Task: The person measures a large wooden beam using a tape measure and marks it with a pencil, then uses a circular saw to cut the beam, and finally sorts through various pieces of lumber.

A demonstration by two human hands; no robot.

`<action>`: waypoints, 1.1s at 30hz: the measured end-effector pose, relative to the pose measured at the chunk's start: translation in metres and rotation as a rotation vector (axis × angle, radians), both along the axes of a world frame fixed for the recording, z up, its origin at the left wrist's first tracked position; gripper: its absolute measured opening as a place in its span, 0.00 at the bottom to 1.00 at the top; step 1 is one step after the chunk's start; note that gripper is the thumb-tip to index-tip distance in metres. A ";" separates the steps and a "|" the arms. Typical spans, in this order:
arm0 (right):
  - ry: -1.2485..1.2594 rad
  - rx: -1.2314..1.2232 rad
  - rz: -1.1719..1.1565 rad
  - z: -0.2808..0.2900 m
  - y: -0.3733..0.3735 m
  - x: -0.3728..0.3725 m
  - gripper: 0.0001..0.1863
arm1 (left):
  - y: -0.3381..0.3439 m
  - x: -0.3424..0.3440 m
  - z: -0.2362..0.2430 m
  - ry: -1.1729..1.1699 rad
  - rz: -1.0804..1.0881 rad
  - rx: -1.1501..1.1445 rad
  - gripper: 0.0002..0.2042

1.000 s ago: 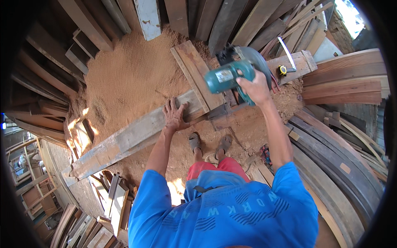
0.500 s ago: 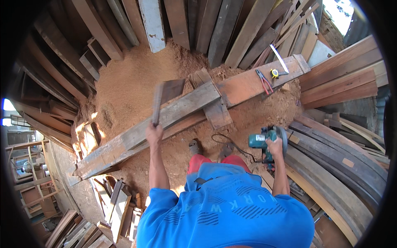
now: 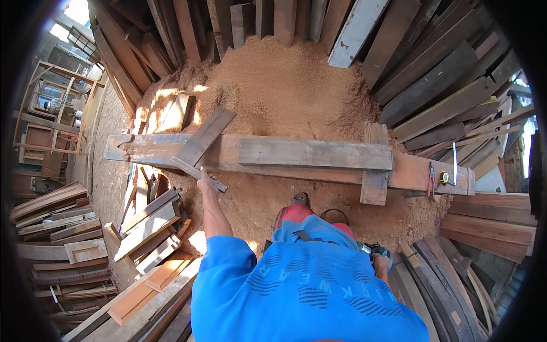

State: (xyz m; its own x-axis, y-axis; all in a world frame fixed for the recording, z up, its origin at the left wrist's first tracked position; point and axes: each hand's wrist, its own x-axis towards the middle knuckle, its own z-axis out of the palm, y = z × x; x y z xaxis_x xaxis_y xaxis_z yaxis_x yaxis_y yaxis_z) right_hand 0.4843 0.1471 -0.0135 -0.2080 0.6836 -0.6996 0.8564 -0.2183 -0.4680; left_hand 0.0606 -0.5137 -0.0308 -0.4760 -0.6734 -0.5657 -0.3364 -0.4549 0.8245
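Observation:
My left hand (image 3: 208,182) is closed around a narrow wooden strip (image 3: 198,172) at the near edge of a long, wide plank (image 3: 154,147). A short, wider dark board (image 3: 206,135) meets the strip's far end and slants across the plank; I cannot tell whether the two are joined. To the right on the plank lies a grey, weathered timber (image 3: 313,154). Low at my right side, my right hand (image 3: 380,263) grips a green circular saw (image 3: 378,249), mostly hidden by my shirt.
Red-handled pliers (image 3: 431,179), a yellow tape measure (image 3: 445,179) and a metal square (image 3: 454,162) rest at the plank's right end. A wooden crosspiece (image 3: 374,191) sits under the timber. Sawdust (image 3: 285,85) heaps beyond. Stacked boards (image 3: 154,228) crowd both sides.
My left hand has moved left along the plank with the strip, and the short board has shifted with it. The saw is now mostly behind my shirt. The whole view has turned.

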 end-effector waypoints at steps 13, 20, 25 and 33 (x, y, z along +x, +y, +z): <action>-0.072 0.032 0.136 0.019 -0.036 -0.064 0.11 | 0.050 -0.043 -0.005 -0.449 -0.693 -1.239 0.61; -0.182 0.059 0.183 -0.001 -0.030 -0.051 0.16 | 0.320 -0.064 0.055 0.284 -1.880 -1.601 0.62; -0.188 0.113 0.185 -0.002 -0.034 -0.028 0.16 | 0.396 -0.077 0.033 0.056 -2.273 -1.479 0.65; -0.177 0.060 0.017 -0.002 -0.041 0.013 0.16 | 0.383 -0.115 0.041 0.198 -2.654 -0.879 0.64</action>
State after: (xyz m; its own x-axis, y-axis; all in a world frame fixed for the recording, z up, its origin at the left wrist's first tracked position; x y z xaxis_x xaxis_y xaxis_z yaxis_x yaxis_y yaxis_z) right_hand 0.4974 0.1062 -0.0152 -0.0966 0.7227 -0.6844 0.9299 -0.1796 -0.3210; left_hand -0.0544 -0.1306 0.0102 -0.1647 0.8133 -0.5580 0.6247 0.5238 0.5791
